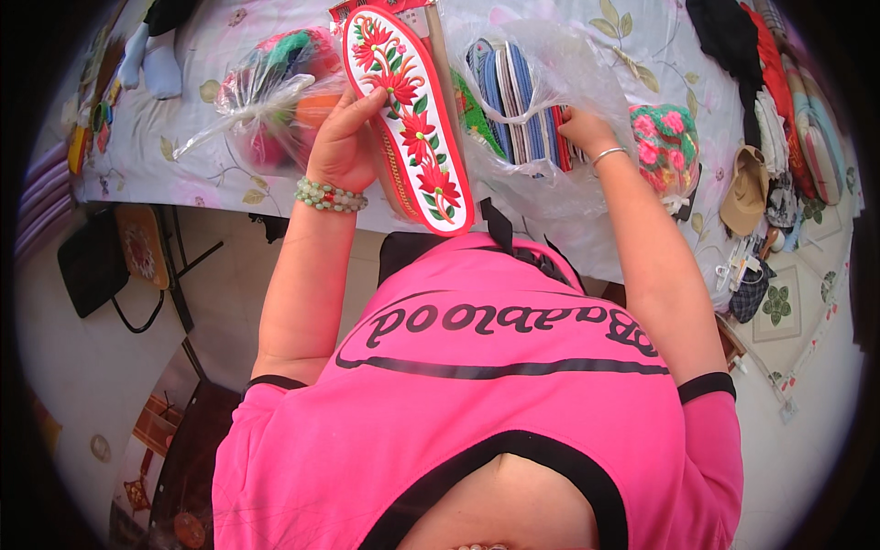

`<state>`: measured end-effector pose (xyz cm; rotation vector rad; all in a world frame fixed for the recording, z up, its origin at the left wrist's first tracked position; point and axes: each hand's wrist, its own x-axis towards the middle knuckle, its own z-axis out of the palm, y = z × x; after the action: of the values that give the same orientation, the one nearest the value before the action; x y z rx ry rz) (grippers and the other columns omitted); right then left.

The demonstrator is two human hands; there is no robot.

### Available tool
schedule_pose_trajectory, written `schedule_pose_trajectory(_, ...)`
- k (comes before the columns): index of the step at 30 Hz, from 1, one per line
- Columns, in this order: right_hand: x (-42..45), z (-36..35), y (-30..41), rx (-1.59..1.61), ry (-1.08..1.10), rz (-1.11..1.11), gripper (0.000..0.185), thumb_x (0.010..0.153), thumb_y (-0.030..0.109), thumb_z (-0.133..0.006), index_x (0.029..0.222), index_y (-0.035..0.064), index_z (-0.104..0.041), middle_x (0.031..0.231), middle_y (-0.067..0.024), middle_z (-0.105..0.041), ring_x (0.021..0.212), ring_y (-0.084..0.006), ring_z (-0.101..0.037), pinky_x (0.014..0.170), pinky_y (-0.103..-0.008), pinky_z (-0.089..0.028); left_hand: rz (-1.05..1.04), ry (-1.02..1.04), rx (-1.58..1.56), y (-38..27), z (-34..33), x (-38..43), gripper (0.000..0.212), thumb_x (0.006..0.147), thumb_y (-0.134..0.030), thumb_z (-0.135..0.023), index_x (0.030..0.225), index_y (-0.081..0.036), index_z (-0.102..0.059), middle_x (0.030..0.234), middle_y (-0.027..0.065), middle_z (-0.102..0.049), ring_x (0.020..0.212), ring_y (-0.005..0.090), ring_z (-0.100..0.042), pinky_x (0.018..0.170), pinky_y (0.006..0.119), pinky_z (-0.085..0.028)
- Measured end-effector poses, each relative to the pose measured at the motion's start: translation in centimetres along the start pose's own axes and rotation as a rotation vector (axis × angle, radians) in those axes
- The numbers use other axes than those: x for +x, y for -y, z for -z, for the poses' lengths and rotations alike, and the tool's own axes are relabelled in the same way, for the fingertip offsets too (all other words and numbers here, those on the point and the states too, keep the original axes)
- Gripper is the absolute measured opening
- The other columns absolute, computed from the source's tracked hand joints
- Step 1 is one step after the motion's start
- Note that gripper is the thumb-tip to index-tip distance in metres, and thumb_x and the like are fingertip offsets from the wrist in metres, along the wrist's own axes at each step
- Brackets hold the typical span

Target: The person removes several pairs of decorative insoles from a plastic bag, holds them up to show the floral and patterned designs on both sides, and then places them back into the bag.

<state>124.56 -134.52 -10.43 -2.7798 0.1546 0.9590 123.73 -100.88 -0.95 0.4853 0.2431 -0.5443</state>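
My left hand grips an embroidered shoe insole, white with red flowers, green leaves and a red border. Its thumb presses on the flowered face, and a brown-edged layer and a clear wrapper show behind it. On the right, my right hand reaches into an open clear plastic bag. Its fingertips touch the red end of a row of insoles standing on edge, blue, white and striped. Whether those fingers close on one insole is hard to see. A green patterned piece lies between the held insole and the bag.
A knotted plastic bag of colourful knitted items lies left of my left hand. Right of the open bag sits a bagged green and pink crocheted piece. A tan cap and clothes line the right side. A folding chair stands below left.
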Motion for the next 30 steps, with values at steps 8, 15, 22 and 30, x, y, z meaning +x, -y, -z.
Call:
schedule_pose_trajectory(8,0.4,-1.0,-0.1,-0.011,-0.029,-0.006,0.030,0.068,0.022,-0.059,0.094,0.0080,-0.062,0.091,-0.0161,-0.063,0.087,-0.0313,-0.060,0.077,-0.0371,-0.045,0.038,0.072,0.008,0.4,0.3,0.5,0.034,0.088,-0.010,-0.047,0.121,-0.004,-0.042,0.112,0.0091,-0.056,0.099,0.0210,-0.057,0.087,0.038,-0.046)
schedule_pose_trajectory(15,0.8,-1.2,-1.0,0.103,0.070,0.010,0.036,0.069,0.024,-0.056,0.100,0.0071,-0.061,0.093,-0.0166,-0.063,0.088,-0.0313,-0.060,0.077,-0.0357,-0.046,0.035,-0.003,0.011,0.6,-0.4,0.3,0.031,0.086,-0.007,-0.050,0.116,-0.004,-0.044,0.105,0.0082,-0.059,0.094,0.0197,-0.059,0.083,0.038,-0.049)
schedule_pose_trajectory(22,-0.3,-0.4,-0.8,0.194,0.097,0.040,0.039,0.068,0.026,-0.053,0.102,0.0106,-0.061,0.098,-0.0175,-0.061,0.090,-0.0332,-0.058,0.080,-0.0351,-0.045,0.045,-0.021,0.029,1.0,-0.5,0.4,0.032,0.085,-0.007,-0.051,0.116,-0.004,-0.044,0.106,0.0080,-0.058,0.094,0.0192,-0.059,0.083,0.036,-0.049)
schedule_pose_trajectory(30,-1.1,-0.9,0.6,0.033,-0.047,0.015,0.034,0.071,0.025,-0.047,0.095,0.0049,-0.060,0.093,-0.0231,-0.060,0.091,-0.0376,-0.057,0.080,-0.0410,-0.044,0.063,-0.004,0.037,1.0,-0.9,0.5,0.032,0.085,-0.007,-0.051,0.116,-0.005,-0.045,0.106,0.0080,-0.058,0.094,0.0189,-0.059,0.082,0.035,-0.049)
